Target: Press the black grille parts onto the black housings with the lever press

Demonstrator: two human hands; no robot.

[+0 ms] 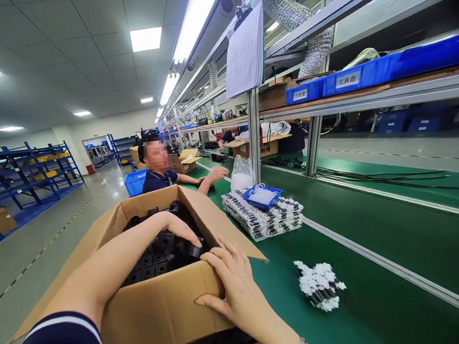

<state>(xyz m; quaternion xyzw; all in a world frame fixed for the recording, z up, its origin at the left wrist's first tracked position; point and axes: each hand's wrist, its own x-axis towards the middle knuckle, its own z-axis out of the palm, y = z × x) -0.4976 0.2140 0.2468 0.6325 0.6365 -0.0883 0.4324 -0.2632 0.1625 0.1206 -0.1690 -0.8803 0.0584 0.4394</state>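
Note:
An open cardboard box [166,302] stands in front of me with rows of black plastic parts [151,262] inside. My left hand [180,231] reaches down into it, fingers curled on a ribbed black plastic part [192,249] near the right wall; its fingertips are partly hidden. At the box's near right corner, my right hand [234,280] grips the rim, with fingers over the edge and the thumb against the outer wall. To the right, a small cluster of white-and-black pieces [321,286] lies on the green bench [379,298].
Stacked white-and-black pieces [260,221] carry a blue tray [264,197] of white rings, beside a clear plastic bag [241,173]. A co-worker [159,164] sits beyond the box. Blue bins [346,80] line the shelf above. Black cables [380,173] lie behind the metal rail.

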